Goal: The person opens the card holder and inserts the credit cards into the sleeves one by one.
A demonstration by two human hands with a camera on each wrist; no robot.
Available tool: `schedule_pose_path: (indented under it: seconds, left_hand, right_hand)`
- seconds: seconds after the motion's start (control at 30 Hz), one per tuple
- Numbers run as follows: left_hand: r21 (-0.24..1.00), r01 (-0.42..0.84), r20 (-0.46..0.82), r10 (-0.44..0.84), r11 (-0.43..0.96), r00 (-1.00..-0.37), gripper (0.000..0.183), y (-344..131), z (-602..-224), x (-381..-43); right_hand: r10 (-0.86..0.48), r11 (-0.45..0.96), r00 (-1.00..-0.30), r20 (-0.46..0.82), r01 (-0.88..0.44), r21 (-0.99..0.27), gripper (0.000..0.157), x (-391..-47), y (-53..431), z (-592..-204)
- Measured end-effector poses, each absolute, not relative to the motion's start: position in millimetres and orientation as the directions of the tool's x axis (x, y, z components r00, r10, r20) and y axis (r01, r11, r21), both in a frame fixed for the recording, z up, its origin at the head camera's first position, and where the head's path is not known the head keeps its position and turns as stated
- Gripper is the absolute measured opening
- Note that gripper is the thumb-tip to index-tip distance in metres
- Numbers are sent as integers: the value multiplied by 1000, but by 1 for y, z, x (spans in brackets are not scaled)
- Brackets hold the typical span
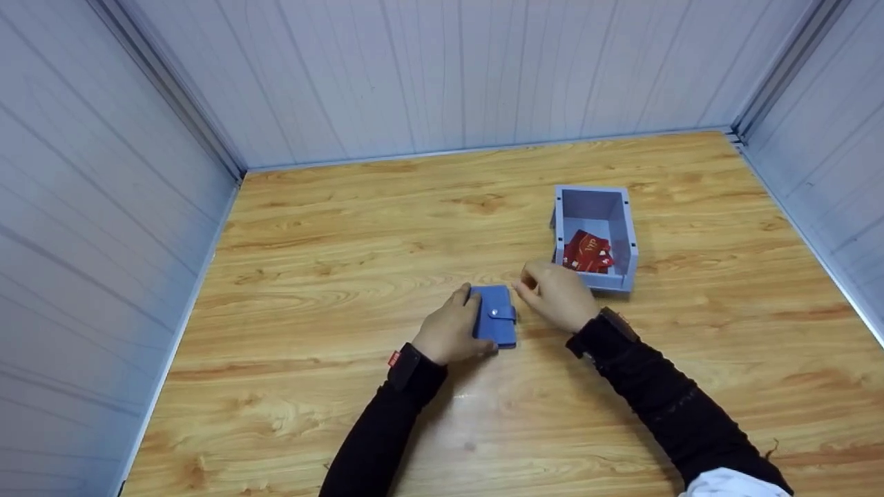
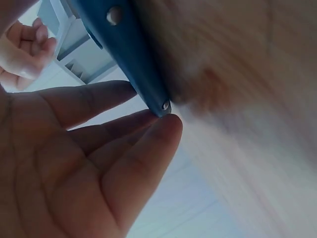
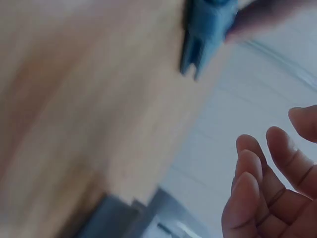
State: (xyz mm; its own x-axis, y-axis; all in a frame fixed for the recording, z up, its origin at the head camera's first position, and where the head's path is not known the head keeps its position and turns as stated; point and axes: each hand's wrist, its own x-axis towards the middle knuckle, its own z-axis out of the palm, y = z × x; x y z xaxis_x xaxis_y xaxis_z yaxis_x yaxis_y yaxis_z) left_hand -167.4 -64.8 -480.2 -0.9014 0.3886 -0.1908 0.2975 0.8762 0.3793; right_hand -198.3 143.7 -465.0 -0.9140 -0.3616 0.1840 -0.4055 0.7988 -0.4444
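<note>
A closed blue card holder [image 1: 503,331] with a snap strap lies on the wooden table. My left hand [image 1: 449,333] holds it from its left side, thumb by the near edge and fingers by the far left corner. In the left wrist view, fingertips touch the spine of the card holder [image 2: 130,47]. My right hand [image 1: 561,295] hovers just right of the strap, fingers loosely bent and holding nothing. In the right wrist view, a gap separates the right hand's fingers [image 3: 247,171] from the card holder [image 3: 205,29].
A grey plastic bin [image 1: 630,238] stands behind the right hand, its low front toward me. Red cards [image 1: 587,252] marked VIP lie inside it. White panel walls [image 1: 428,76] enclose the wooden table [image 1: 331,241] at the back and both sides.
</note>
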Motion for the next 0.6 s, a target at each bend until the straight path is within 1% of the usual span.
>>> schedule_pose_path:
  seconds: [0.1, 0.23, 0.37, 0.5, 0.6]
  left_hand:
    - [365, 305, -182, 389, 880, -903, 100, -64, -481, -167]
    - [354, 313, -177, 391, 881, -903, 100, -63, -481, -167]
    - [346, 320, -173, 395, 882, -902, 99, -62, -481, -167]
    - [338, 326, -168, 397, 883, -902, 98, -62, -481, -166]
    - [335, 326, -170, 397, 884, -902, 98, -62, -480, -165]
  right_hand:
    - [-406, 814, -906, 120, -418, -403, 21, -198, 136, -470]
    - [-464, 837, -883, 66, -461, -295, 27, -196, 128, -476]
    - [-468, 855, -879, 88, -476, -205, 31, -194, 122, -480]
    - [-456, 861, -882, 119, -471, -189, 31, -193, 117, -484]
    - [-469, 855, -876, 116, -483, -190, 33, -193, 114, -485]
